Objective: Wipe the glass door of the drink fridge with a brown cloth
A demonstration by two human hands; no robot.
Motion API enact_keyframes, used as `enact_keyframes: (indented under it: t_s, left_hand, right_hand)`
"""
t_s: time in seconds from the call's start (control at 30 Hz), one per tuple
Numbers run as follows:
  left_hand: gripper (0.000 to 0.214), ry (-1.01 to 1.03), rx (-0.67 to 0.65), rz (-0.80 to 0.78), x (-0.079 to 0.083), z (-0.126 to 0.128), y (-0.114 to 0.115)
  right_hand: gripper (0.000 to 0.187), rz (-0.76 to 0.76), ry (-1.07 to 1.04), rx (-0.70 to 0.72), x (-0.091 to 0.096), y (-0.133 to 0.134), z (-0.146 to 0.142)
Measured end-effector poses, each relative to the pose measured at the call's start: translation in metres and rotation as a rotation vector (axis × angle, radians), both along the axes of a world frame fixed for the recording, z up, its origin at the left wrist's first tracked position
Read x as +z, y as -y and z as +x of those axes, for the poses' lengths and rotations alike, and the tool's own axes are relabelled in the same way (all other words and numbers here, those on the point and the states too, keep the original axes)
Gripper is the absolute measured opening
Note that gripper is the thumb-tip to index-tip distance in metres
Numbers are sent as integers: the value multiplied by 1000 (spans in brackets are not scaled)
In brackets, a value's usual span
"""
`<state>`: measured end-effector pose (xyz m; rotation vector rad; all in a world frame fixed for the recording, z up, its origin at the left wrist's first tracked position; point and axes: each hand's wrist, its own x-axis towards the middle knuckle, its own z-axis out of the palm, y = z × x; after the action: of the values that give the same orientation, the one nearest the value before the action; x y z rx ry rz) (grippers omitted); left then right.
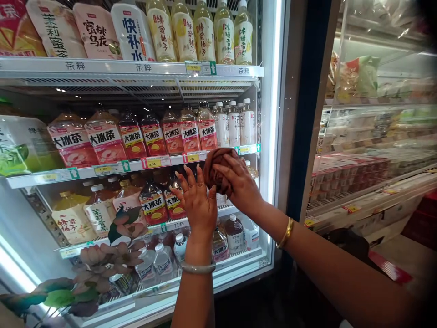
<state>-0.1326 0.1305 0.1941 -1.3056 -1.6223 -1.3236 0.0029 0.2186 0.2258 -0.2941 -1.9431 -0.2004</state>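
My right hand (241,182) is closed round a bunched brown cloth (218,171), which it holds up at the glass door in front of the lit drinks shelves. Just left of it, my left hand (198,200) is raised with its fingers spread, holding nothing; its fingertips are at the glass, though whether they touch it I cannot tell. Behind the glass, red-labelled iced tea bottles (171,135) stand on the middle shelf, partly hidden lower down by my hands. A grey bangle circles my left wrist and a gold bracelet my right.
Artificial flowers (102,264) stand at the lower left, in front of the glass. A dark blue post (305,114) borders the cooler on the right. Beyond it, an open chilled shelf unit (375,155) holds packaged goods. Tall juice bottles (203,34) line the top shelf.
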Motion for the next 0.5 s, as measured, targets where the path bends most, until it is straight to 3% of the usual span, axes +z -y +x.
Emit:
enact_keyframes:
  t_s: [0.2,0.3,0.4,0.5]
  left_hand:
    - [70,8,35,-3,1,-16,11]
    - [69,1,36,-26,-1,-23,12]
    - [69,-5,23,-37,-2,-28,13]
    - [69,15,16,-17,-1,-33,18]
  right_hand:
    - [53,78,225,15,-31,-2,16]
    - [56,6,119,3,-22,1,10]
    - [56,-10,32,13,-9,13,-17]
    - [54,64,86,31,-15,22,-34]
